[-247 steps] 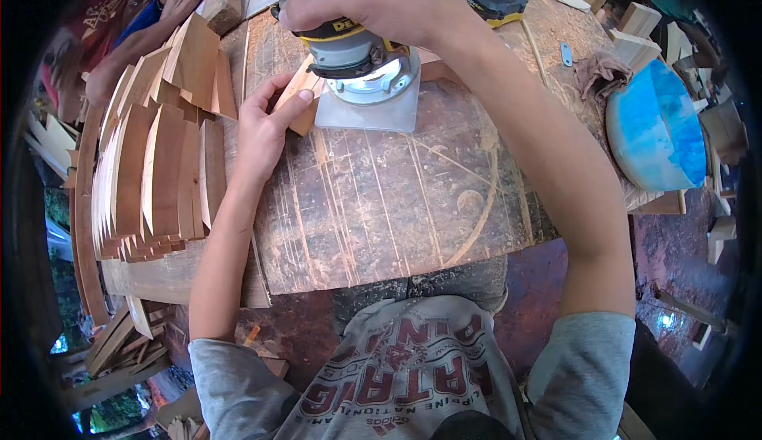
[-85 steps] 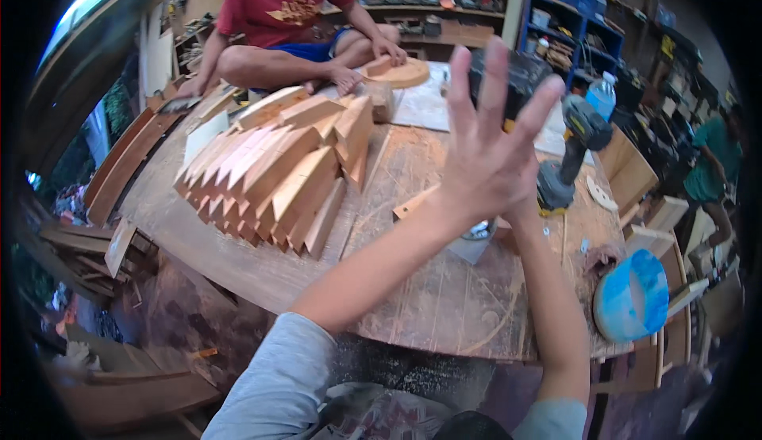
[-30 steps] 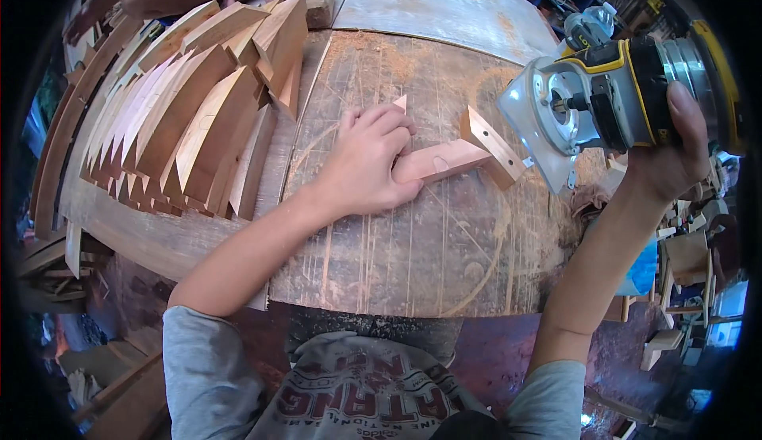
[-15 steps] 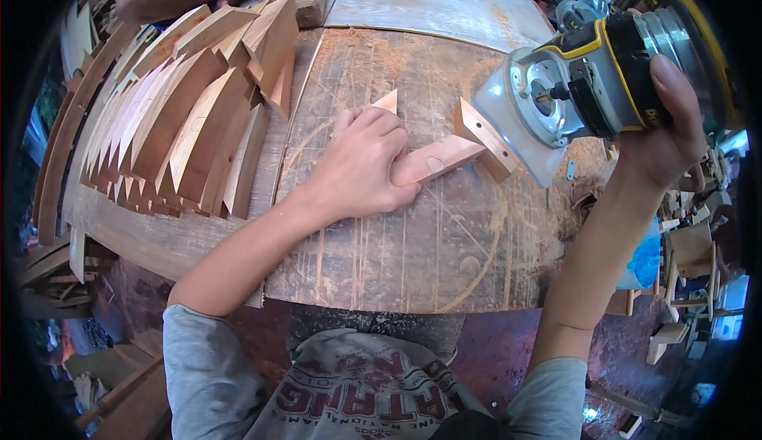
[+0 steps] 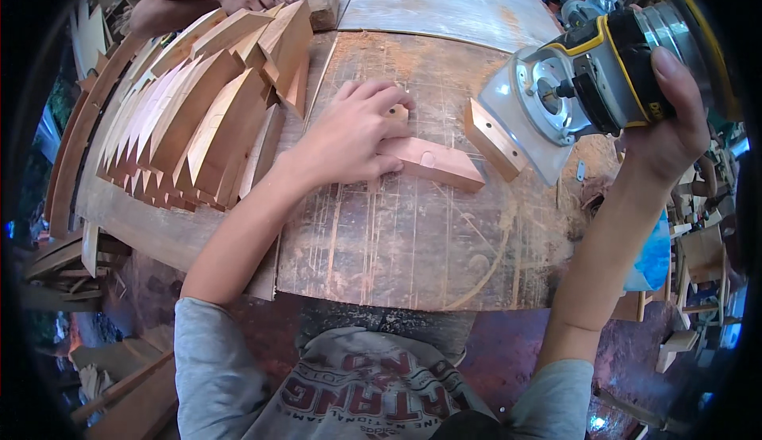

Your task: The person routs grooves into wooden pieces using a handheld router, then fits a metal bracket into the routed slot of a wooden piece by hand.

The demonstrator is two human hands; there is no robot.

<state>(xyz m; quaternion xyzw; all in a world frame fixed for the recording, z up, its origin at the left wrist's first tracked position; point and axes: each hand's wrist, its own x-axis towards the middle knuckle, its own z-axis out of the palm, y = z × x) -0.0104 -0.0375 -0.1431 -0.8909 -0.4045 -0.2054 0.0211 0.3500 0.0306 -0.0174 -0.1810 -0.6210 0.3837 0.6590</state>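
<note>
Left hand (image 5: pixel 361 130) has fingers clamped on wood piece (image 5: pixel 440 161); right hand (image 5: pixel 665 150), fingers clamped round tilted router (image 5: pixel 619 71) right of wood piece, could drop it if grip slips.

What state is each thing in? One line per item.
Yellow, black and silver router: held tilted in right hand, underside facing left; running or off, can't tell
Pale slant-ended wooden piece: gripped by left hand
Brown wooden worktop: streaked, sawdust-strewn
Pale wooden block with two dark holes: lying on worktop, not held
Light-brown curved wooden pieces: stacked
Blue round container: partly hidden by right forearm
</note>
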